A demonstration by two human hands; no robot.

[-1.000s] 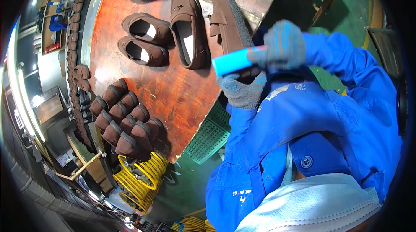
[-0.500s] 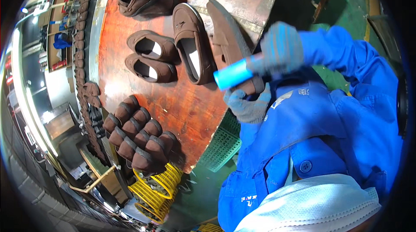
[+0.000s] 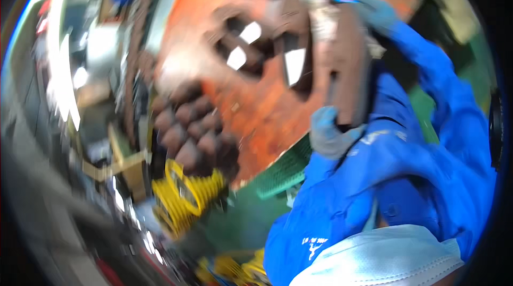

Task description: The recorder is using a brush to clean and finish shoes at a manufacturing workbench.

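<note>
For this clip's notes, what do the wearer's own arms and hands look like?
The left hand wears a grey glove with blue toward the fingers. The right hand looks similarly covered in greyish blue, though blurred. Both arms have long, bright blue sleeves. Blur hides any finer markings.

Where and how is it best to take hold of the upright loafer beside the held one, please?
Probably grip the upright loafer by its heel rim, from the picture's lower side: its toe points away and its opening faces up, exposing that rim.
</note>
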